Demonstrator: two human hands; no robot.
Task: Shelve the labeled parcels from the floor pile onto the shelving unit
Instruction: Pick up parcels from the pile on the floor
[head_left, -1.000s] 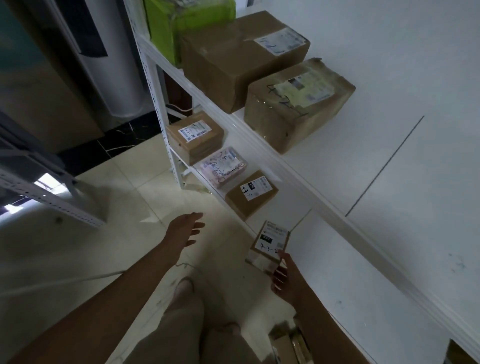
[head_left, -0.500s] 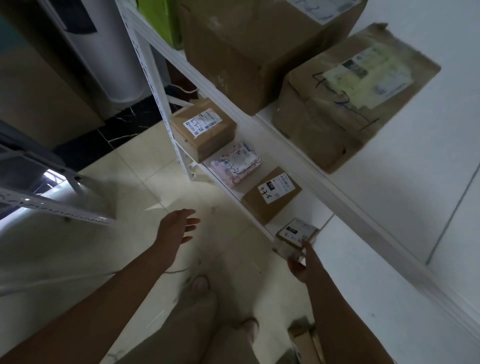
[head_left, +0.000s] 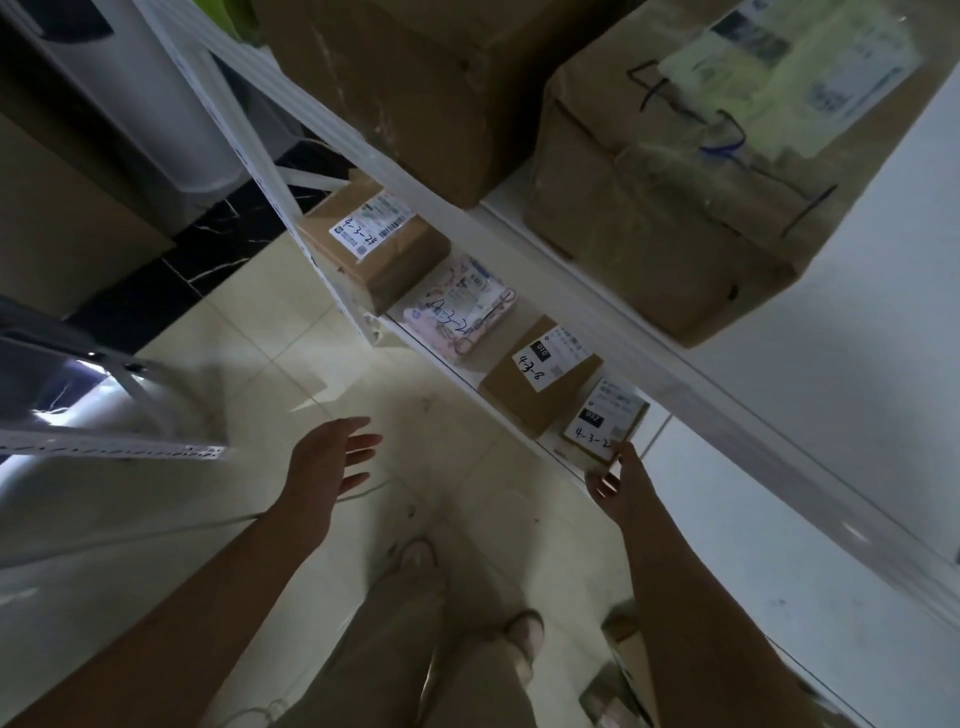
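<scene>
Right hand (head_left: 618, 483) pinches near edge of small brown cardboard parcel with white label (head_left: 605, 423), at front of white lower shelf (head_left: 441, 364), just beside brown box marked 4-3-8 (head_left: 540, 379). Left hand (head_left: 332, 462) spread, empty. Cardboard boxes on floor (head_left: 623, 670) not yet shelved.

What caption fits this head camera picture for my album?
Right hand holds a small brown white-labelled cardboard parcel at the low shelf of the white metal shelving unit; left hand open.

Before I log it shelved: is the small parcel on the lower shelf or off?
On: the parcel lies beside the 4-3-8 box; the right hand holds its edge.
</scene>
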